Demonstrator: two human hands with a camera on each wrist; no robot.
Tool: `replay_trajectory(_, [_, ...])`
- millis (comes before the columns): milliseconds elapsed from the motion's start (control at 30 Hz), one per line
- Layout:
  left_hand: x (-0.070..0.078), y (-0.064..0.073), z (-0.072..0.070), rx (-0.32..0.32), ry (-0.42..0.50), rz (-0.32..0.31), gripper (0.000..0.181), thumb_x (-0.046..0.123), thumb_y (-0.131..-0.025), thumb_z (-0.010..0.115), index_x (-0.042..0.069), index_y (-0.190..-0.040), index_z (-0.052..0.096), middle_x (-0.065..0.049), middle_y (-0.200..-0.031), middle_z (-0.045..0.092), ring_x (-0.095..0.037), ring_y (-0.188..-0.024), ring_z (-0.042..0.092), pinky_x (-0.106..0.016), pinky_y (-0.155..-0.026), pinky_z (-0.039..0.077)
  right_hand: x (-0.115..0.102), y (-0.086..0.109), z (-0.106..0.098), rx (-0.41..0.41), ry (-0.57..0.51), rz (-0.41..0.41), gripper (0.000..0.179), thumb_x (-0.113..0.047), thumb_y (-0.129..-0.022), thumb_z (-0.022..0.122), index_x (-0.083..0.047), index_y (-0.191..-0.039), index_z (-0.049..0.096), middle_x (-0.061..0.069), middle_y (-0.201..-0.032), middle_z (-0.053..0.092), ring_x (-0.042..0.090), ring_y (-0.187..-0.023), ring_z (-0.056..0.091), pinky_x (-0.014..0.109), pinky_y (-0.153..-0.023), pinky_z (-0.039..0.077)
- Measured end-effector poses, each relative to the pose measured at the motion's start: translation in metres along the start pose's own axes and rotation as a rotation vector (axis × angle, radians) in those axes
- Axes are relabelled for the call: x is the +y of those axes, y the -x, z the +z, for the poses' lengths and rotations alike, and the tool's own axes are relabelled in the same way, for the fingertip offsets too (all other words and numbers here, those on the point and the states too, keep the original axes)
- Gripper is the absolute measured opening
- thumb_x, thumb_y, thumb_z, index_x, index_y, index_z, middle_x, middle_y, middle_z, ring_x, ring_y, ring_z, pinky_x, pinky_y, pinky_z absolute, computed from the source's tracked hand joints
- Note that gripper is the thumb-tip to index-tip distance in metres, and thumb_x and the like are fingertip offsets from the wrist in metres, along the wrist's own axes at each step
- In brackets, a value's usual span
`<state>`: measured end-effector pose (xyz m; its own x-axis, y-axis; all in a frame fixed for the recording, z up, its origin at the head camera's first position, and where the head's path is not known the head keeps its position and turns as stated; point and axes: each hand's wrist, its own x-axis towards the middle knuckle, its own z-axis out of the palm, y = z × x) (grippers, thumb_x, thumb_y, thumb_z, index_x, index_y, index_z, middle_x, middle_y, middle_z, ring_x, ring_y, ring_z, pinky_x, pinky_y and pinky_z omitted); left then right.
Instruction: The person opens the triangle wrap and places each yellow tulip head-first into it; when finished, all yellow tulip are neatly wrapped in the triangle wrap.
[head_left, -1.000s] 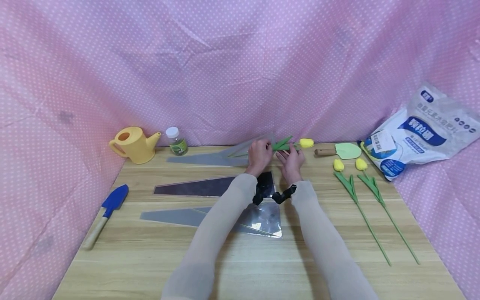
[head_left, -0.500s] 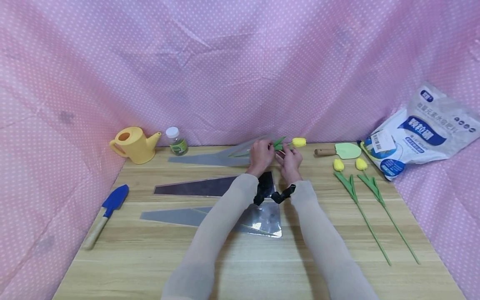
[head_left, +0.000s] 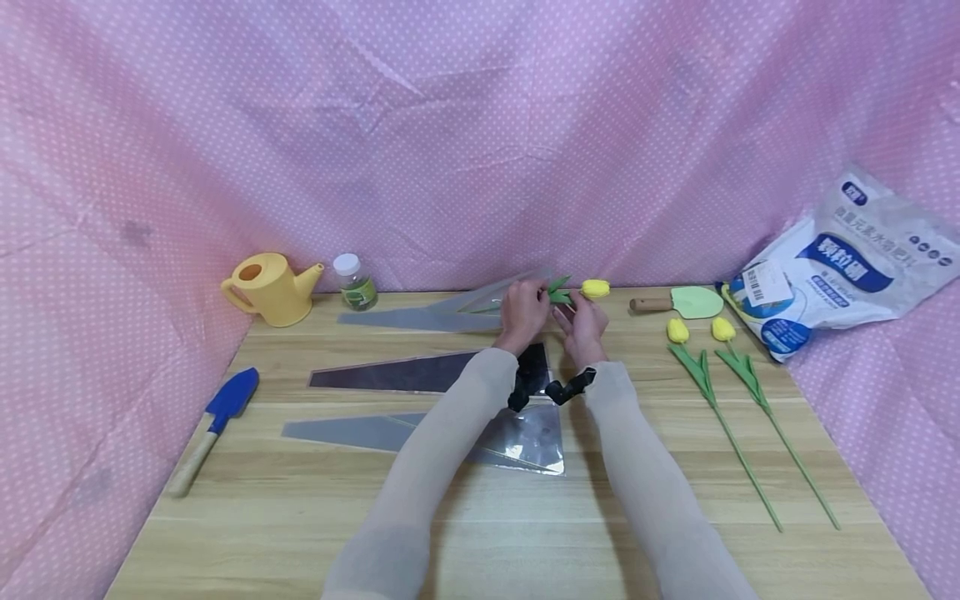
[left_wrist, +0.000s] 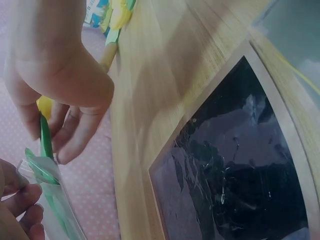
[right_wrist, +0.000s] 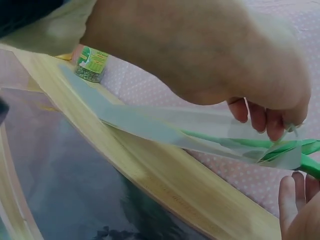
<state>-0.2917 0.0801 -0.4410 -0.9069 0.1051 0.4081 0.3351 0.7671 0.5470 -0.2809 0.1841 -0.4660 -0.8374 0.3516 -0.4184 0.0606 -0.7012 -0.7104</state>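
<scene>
My left hand (head_left: 523, 315) pinches the open edge of a translucent tapered flower sleeve (right_wrist: 145, 125) at the back middle of the table. In my right hand (head_left: 583, 329) is a yellow tulip (head_left: 596, 288), gripped near its green leaves (left_wrist: 46, 137), its bloom pointing right. The stem and part of the leaves lie inside the sleeve, showing green through the film in the right wrist view. In the left wrist view the bloom is mostly hidden behind the right hand's fingers. A dark sleeve (head_left: 397, 372) and another clear sleeve (head_left: 345, 431) lie flat nearer the front.
Two tulips (head_left: 705, 379) lie at the right beside a green trowel (head_left: 696, 302) and a white printed bag (head_left: 847, 258). A yellow watering can (head_left: 277, 292), a white-capped jar (head_left: 358, 287) and a blue trowel (head_left: 234, 393) are at the left. Pink dotted cloth (head_left: 465, 125) hangs behind.
The tulip has slid left, deeper into the sleeve, its bloom now closer to the hands. My right hand has shifted slightly left; my left hand has barely moved.
</scene>
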Motion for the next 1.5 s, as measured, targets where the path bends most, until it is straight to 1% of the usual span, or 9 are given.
replay_trajectory(233, [0.003,0.000,-0.002,-0.007,0.010,0.006,0.014,0.010,-0.091,0.066,0.013,-0.094,0.079,-0.002,-0.089,0.078,-0.023,-0.085,0.073,-0.037,-0.073,0.056,-0.001,0.004,0.004,0.028,0.041,0.039,0.016,-0.013,-0.094,0.067,-0.007,-0.109,0.067,-0.004,-0.081,0.072,0.015,-0.095,0.068,0.022,-0.077,0.060])
replay_trajectory(367, [0.004,0.000,-0.004,-0.028,0.011,0.004,0.014,0.011,-0.092,0.066,0.012,-0.097,0.080,-0.002,-0.091,0.078,-0.022,-0.086,0.072,-0.035,-0.074,0.055,0.000,0.005,0.006,0.023,0.025,0.037,0.022,-0.010,-0.094,0.066,-0.003,-0.114,0.066,-0.004,-0.083,0.070,0.011,-0.079,0.069,0.020,-0.068,0.059])
replay_trajectory(667, [-0.001,0.000,-0.001,-0.068,0.068,0.077,0.017,0.017,-0.094,0.065,0.012,-0.104,0.079,-0.003,-0.098,0.079,-0.020,-0.090,0.071,-0.031,-0.078,0.055,0.002,0.005,0.005,0.008,0.012,0.039,0.005,-0.011,-0.094,0.066,-0.008,-0.098,0.065,-0.004,-0.076,0.071,0.005,-0.062,0.068,0.016,-0.052,0.052])
replay_trajectory(900, [-0.017,-0.006,-0.011,-0.093,0.157,0.073,0.023,0.021,-0.099,0.061,0.008,-0.110,0.077,-0.007,-0.094,0.077,-0.019,-0.082,0.068,-0.029,-0.071,0.051,0.003,0.004,0.003,0.043,0.029,0.022,0.002,-0.014,-0.093,0.068,-0.012,-0.094,0.069,-0.005,-0.073,0.070,0.005,-0.060,0.061,0.017,-0.051,0.047])
replay_trajectory(1000, [-0.031,-0.011,-0.017,-0.098,0.166,0.087,0.025,0.021,-0.096,0.063,0.006,-0.113,0.075,-0.011,-0.101,0.075,-0.024,-0.091,0.069,-0.036,-0.081,0.053,0.003,0.003,0.004,0.058,0.027,0.009,0.003,-0.013,-0.092,0.070,-0.012,-0.089,0.070,-0.005,-0.071,0.068,0.005,-0.057,0.057,0.017,-0.050,0.047])
replay_trajectory(1100, [-0.050,-0.013,-0.023,-0.184,0.148,0.108,0.040,0.028,-0.094,0.067,0.006,-0.127,0.066,-0.013,-0.124,0.067,-0.029,-0.116,0.062,-0.045,-0.102,0.048,0.003,0.002,0.004,0.066,0.015,-0.002,0.002,-0.011,-0.092,0.070,-0.010,-0.090,0.071,-0.004,-0.069,0.068,0.006,-0.054,0.054,0.016,-0.049,0.046])
replay_trajectory(1233, [-0.077,-0.014,-0.030,-0.400,0.078,0.126,0.081,0.044,-0.086,0.074,0.015,-0.152,0.039,-0.011,-0.157,0.039,-0.029,-0.148,0.035,-0.055,-0.122,0.026,0.002,0.002,0.003,0.067,0.005,0.008,0.004,-0.010,-0.092,0.069,-0.008,-0.095,0.071,-0.003,-0.069,0.067,0.006,-0.053,0.053,0.016,-0.049,0.045])
replay_trajectory(1367, [-0.099,-0.012,-0.035,-0.543,-0.032,0.137,0.111,0.049,-0.076,0.083,0.020,-0.161,0.017,-0.010,-0.167,0.019,-0.030,-0.156,0.016,-0.059,-0.125,0.015,-0.001,0.003,0.003,0.064,0.014,0.018,0.004,-0.011,-0.093,0.068,-0.009,-0.097,0.067,-0.003,-0.071,0.066,0.005,-0.056,0.053,0.016,-0.050,0.045])
replay_trajectory(1500, [-0.111,-0.011,-0.039,-0.587,-0.135,0.146,0.116,0.046,-0.075,0.084,0.020,-0.162,0.012,-0.011,-0.168,0.017,-0.031,-0.157,0.014,-0.060,-0.125,0.014,-0.003,0.002,0.001,0.067,0.004,0.027,0.005,-0.012,-0.095,0.067,-0.009,-0.098,0.066,-0.004,-0.069,0.066,0.005,-0.055,0.053,0.017,-0.049,0.044])
